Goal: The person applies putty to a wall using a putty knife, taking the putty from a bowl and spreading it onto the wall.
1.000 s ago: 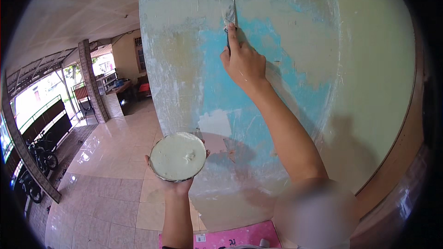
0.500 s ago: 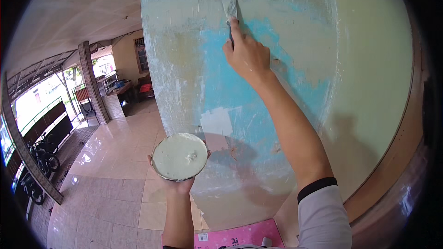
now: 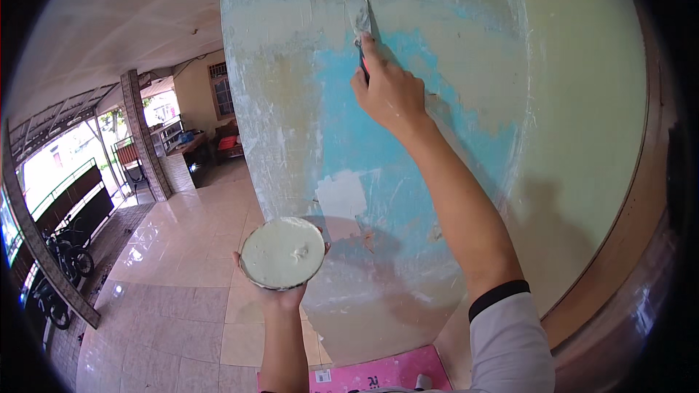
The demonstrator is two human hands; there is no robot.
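Wall (image 3: pixel 273 124) with a big blue patch (image 3: pixel 378 145) fills the middle. Low down, the left hand (image 3: pixel 285 298) holds a round dish (image 3: pixel 253 279) of pale putty (image 3: pixel 278 251). The right hand (image 3: pixel 393 94) grips a putty knife (image 3: pixel 358 16), blade above the blue.

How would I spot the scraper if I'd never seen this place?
Face the big mottled wall and find its bright blue patch. At that patch's top edge, the right hand grips the scraper. Its flat, smeared grey blade sets it apart from the round container of pale paste in the left hand.
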